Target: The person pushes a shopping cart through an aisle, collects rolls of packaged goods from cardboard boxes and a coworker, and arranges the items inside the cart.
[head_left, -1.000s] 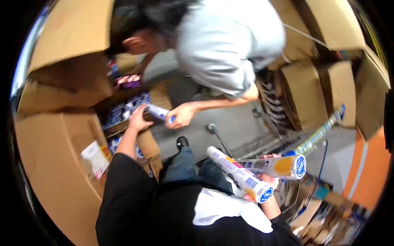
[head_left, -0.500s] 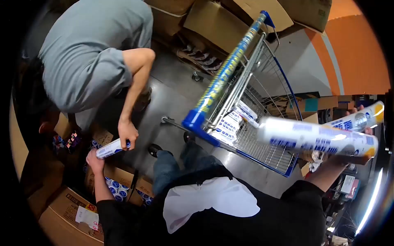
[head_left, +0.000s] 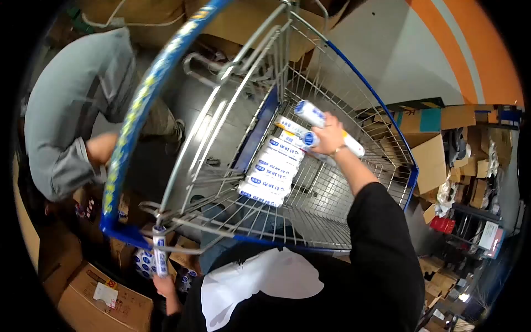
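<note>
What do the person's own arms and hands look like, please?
The right arm has a loose, plain black sleeve; the forearm below it is bare. A thin band seems to circle the right wrist. The right hand and left hand wear no gloves. Only a little of the left sleeve shows, also black.

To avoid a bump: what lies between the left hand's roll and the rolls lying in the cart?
In the head view, the cart's wire side stands between the roll in the left hand and the rolls inside.
</note>
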Available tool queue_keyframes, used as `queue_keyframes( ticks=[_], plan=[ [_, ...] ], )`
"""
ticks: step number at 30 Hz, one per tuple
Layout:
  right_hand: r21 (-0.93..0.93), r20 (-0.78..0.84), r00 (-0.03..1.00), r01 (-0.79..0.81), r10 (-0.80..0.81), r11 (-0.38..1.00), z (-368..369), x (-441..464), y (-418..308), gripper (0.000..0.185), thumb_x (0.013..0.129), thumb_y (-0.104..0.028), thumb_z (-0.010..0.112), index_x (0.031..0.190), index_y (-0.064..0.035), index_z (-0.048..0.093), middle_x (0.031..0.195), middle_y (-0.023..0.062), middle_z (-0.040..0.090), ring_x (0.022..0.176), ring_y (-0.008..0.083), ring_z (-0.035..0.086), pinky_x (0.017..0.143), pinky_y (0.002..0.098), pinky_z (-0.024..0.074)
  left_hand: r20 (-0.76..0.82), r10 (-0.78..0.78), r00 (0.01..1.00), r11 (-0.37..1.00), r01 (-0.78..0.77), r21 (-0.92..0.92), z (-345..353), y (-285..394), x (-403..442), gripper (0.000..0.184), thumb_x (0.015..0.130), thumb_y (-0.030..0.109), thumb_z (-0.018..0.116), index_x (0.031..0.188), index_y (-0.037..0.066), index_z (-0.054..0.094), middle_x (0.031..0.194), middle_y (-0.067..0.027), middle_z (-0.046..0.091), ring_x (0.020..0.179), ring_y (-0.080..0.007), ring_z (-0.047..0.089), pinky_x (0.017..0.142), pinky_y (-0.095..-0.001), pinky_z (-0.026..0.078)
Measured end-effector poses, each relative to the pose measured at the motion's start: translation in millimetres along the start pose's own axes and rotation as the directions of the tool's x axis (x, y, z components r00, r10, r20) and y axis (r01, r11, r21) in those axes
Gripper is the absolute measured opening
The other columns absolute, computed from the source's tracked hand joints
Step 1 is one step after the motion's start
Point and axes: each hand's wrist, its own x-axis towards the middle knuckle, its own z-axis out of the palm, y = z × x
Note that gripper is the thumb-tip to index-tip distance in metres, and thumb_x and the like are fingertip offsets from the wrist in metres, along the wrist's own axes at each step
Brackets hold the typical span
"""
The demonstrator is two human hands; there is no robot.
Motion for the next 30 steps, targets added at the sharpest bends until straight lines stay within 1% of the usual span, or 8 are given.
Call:
queue_keyframes(
  ticks=[6,11,15,22,25,27,29,30],
  plan=[
    [0.001,0.219,0.976,-0.008,0.008,1.0,92,73,-3,0.042,0.054,-0.038,0.064,0.091,-0.0195,0.059,0.12,0.0184,0.029,0.107,0.0339,0.03,0.084,0.0467,0.0306,0.158,-0.029,0.987,0.999,0.025,0.027,-35,65,-69,0.044,0.046,0.013,0.063,0.086,0.002,0.047,0.085,-0.018,0.052,0.083,-0.0367,0.048,0.073,-0.0392,0.039],
    [-0.032,0.08,0.978,-0.192,0.194,0.981,130,101,-3,0.057,0.049,-0.041,0.071,0.1,-0.0202,0.053,0.131,0.0225,0.01,0.121,0.0386,0.009,0.093,0.0502,0.02,0.208,0.124,0.97,0.983,-0.148,0.108,-70,111,-104,0.05,0.042,0.012,0.066,0.088,0.003,0.049,0.08,-0.0155,0.054,0.077,-0.0333,0.052,0.07,-0.0372,0.041],
    [0.312,-0.081,0.98,-0.15,0.184,0.938,128,63,-1,0.061,0.052,-0.043,0.068,0.108,-0.0313,0.047,0.135,0.0153,0.001,0.122,0.0375,0.004,0.093,0.0515,0.0174,0.239,0.077,0.968,0.992,-0.098,0.075,-65,112,-100,0.051,0.042,0.012,0.066,0.089,0.002,0.049,0.081,-0.0151,0.055,0.077,-0.0322,0.052,0.07,-0.0365,0.041],
    [0.447,-0.402,0.793,-0.267,0.458,0.854,156,26,10,0.044,0.062,-0.036,0.064,0.102,-0.0223,0.053,0.115,0.0097,0.04,0.103,0.0284,0.038,0.081,0.042,0.0321,0.241,0.041,0.97,0.999,-0.048,0.022,-58,116,-84,0.052,0.043,0.011,0.066,0.091,0.002,0.049,0.083,-0.0143,0.055,0.077,-0.0301,0.052,0.071,-0.0352,0.041],
    [0.498,-0.128,0.57,-0.67,0.812,0.55,181,-22,47,0.035,0.069,-0.032,0.058,0.099,-0.0142,0.054,0.107,0.0122,0.046,0.101,0.0274,0.04,0.081,0.043,0.0325,0.236,0.027,0.971,1.0,-0.026,-0.006,-57,119,-81,0.053,0.043,0.011,0.066,0.092,0.002,0.049,0.083,-0.0139,0.055,0.077,-0.0292,0.053,0.071,-0.0347,0.041],
    [0.573,0.005,0.187,-0.806,0.982,0.151,218,-46,70,0.043,0.071,-0.041,0.052,0.101,-0.0099,0.053,0.107,0.016,0.047,0.103,0.028,0.041,0.084,0.0419,0.0325,0.225,0.0,0.974,0.999,0.009,-0.039,-52,116,-78,0.054,0.043,0.011,0.066,0.093,0.002,0.049,0.084,-0.0137,0.055,0.077,-0.0286,0.053,0.071,-0.0343,0.041],
    [0.554,0.616,-0.033,-0.693,0.787,-0.462,255,-64,102,0.053,0.073,-0.04,0.051,0.113,-0.006,0.043,0.113,0.0169,0.042,0.104,0.0299,0.041,0.086,0.0407,0.0327,0.211,-0.035,0.977,0.996,0.051,-0.072,-52,106,-76,0.054,0.043,0.011,0.065,0.094,0.001,0.049,0.084,-0.0135,0.055,0.077,-0.0281,0.053,0.071,-0.034,0.041],
    [0.558,0.613,-0.025,-0.694,0.789,-0.456,278,-62,100,0.053,0.073,-0.04,0.051,0.113,-0.006,0.043,0.113,0.0169,0.042,0.104,0.0299,0.041,0.086,0.0407,0.0327,0.202,-0.059,0.978,0.992,0.08,-0.096,-50,100,-73,0.054,0.043,0.011,0.065,0.094,0.001,0.049,0.084,-0.0134,0.055,0.077,-0.0278,0.053,0.071,-0.0338,0.041]
  ],
)
